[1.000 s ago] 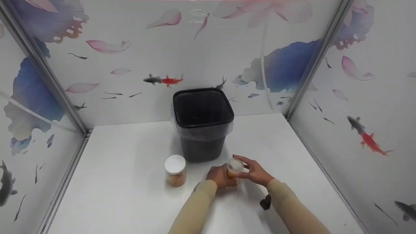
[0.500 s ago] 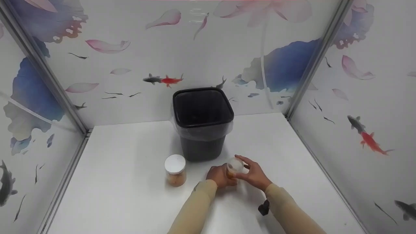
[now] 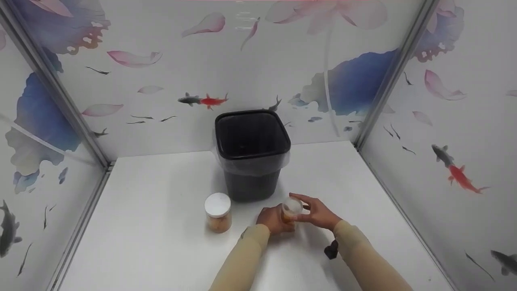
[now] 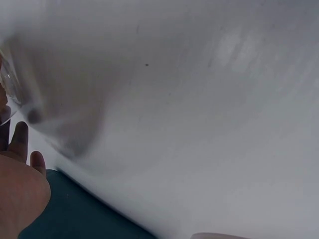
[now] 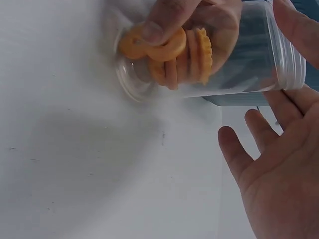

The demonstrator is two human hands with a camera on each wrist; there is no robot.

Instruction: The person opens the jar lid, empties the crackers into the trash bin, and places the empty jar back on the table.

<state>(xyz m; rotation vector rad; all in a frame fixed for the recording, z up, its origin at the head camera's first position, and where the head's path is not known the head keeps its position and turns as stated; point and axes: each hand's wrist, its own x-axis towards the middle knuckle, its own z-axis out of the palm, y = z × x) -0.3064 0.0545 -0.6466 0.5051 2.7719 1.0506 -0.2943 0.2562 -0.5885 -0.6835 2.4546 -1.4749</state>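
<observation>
A clear plastic jar (image 5: 244,55) with ring-shaped orange-yellow biscuits (image 5: 172,50) inside stands right of centre in the head view. My left hand (image 3: 274,220) grips its lower body, with the thumb (image 5: 167,20) pressed over the biscuits. Round the jar's ridged top, my right hand (image 3: 319,212) has its thumb on one side and fingers on the other; the outer fingers (image 5: 234,149) spread free. A second jar (image 3: 219,214), white-lidded with tan contents, stands to the left on the table, touched by neither hand. In the left wrist view, the held jar's edge (image 4: 11,82) barely shows.
Behind the jars stands a black bin (image 3: 252,178) with a clear liner folded over its rim. The white table (image 3: 153,226) is enclosed by printed panels at the back and sides. A small black object (image 3: 331,249) sits beside the right forearm.
The right hand and forearm shift slightly left, then back right, with the fingers staying round the jar's top. The left hand, second jar and bin keep their places.
</observation>
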